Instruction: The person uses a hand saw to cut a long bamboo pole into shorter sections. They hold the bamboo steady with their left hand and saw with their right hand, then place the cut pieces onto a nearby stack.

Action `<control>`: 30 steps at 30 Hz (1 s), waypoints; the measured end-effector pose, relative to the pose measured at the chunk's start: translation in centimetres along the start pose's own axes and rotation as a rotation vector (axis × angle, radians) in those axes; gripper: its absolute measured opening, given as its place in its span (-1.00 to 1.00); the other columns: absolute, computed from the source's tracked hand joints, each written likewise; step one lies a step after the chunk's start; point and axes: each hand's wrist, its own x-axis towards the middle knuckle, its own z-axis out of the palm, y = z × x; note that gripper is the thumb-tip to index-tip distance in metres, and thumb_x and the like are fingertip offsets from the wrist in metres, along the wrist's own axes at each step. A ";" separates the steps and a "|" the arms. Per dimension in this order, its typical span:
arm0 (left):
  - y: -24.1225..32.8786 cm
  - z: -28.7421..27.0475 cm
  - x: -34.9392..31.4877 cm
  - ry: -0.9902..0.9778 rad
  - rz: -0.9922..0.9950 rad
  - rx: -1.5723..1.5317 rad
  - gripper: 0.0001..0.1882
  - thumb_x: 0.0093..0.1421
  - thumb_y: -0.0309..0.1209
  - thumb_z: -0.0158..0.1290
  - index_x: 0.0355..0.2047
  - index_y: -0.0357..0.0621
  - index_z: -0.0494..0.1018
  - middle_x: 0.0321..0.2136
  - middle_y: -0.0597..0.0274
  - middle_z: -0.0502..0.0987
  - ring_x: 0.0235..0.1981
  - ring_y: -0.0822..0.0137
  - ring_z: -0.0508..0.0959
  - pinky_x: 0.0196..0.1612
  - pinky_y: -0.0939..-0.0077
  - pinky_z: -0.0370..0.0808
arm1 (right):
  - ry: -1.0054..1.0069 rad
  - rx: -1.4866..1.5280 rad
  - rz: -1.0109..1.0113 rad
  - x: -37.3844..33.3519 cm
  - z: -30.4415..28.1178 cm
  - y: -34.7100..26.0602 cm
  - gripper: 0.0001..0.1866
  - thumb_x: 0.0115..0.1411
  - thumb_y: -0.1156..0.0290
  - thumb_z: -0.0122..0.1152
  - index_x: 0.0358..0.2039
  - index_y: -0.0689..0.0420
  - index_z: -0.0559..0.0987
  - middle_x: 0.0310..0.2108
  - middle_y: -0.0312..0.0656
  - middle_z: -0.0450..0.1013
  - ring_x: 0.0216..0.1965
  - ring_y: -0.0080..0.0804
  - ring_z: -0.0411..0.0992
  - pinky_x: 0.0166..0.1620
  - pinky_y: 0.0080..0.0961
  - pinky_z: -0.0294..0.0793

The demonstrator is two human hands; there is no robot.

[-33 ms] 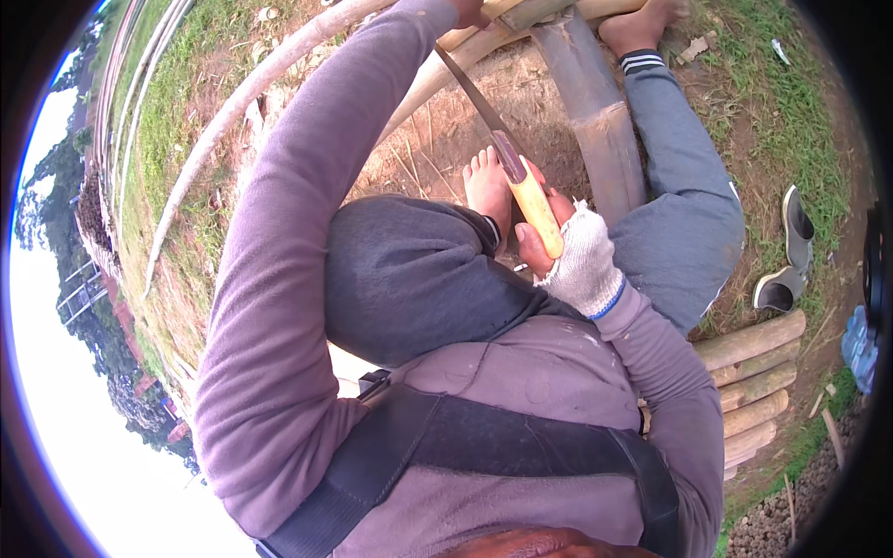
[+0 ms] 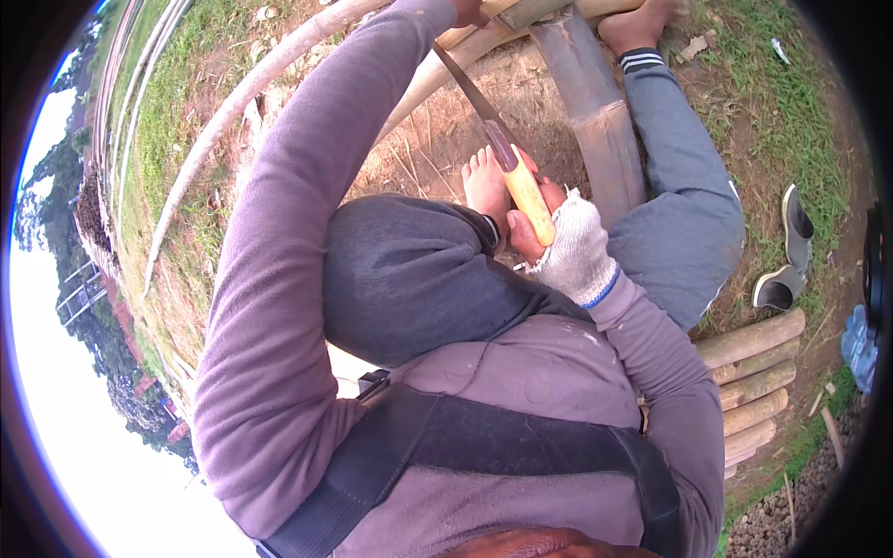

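A yellow-handled tool (image 2: pixel 526 198) with a long, narrow, dark blade is in my right hand (image 2: pixel 569 237), which wears a fingerless whitish knit glove. My thumb and fingers wrap round the handle. The blade slants away up and left, toward my left hand; whether it is a knife or a saw I cannot tell. Only part of my left hand (image 2: pixel 468 13) shows at the top edge, beside a pale bamboo pole (image 2: pixel 517 13); its fingers are cut off by the frame. A thick grey bamboo pole (image 2: pixel 595 116) lies between my legs, right of the blade.
My bare left foot (image 2: pixel 486 184) is close beside the handle. My right foot (image 2: pixel 642 26) is by the crossed poles. At right are grey slip-on shoes (image 2: pixel 793 246), a row of cut bamboo lengths (image 2: pixel 758 372) and a blue plastic item (image 2: pixel 858 349). A long pale pole (image 2: pixel 219 135) curves along the left.
My right hand and the yellow handle have shifted slightly up and left, roughly along the blade. My left arm has hardly moved.
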 end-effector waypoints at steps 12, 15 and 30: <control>1.8 -4.4 0.0 -0.136 -0.014 -0.012 -0.42 0.15 0.12 0.41 -0.15 -0.19 0.77 -0.07 -0.09 0.73 0.09 -0.12 0.66 0.24 0.07 0.53 | 0.007 -0.079 0.066 1.5 0.8 2.3 -0.65 0.32 0.26 0.41 -0.09 0.31 0.62 -0.46 0.08 0.54 -0.44 0.09 0.55 -0.33 -0.14 0.51; 1.1 -3.9 -0.1 -0.135 0.008 -0.029 -0.44 0.14 0.09 0.43 -0.17 -0.20 0.77 -0.10 -0.11 0.73 0.06 -0.12 0.67 0.21 0.07 0.55 | 0.091 -0.065 0.097 5.3 3.2 3.0 -0.66 0.30 0.22 0.44 -0.15 0.26 0.63 -0.47 0.13 0.54 -0.45 0.14 0.53 -0.34 -0.09 0.49; 3.3 -8.4 -5.0 -0.032 -0.133 -0.185 -0.40 0.24 0.05 0.30 0.14 -0.05 0.61 -0.16 -0.08 0.75 -0.10 -0.04 0.76 0.05 0.06 0.65 | 0.046 -0.019 0.147 6.8 2.0 2.6 -0.64 0.31 0.12 0.41 -0.22 0.21 0.66 -0.46 0.08 0.58 -0.43 0.12 0.58 -0.33 -0.10 0.55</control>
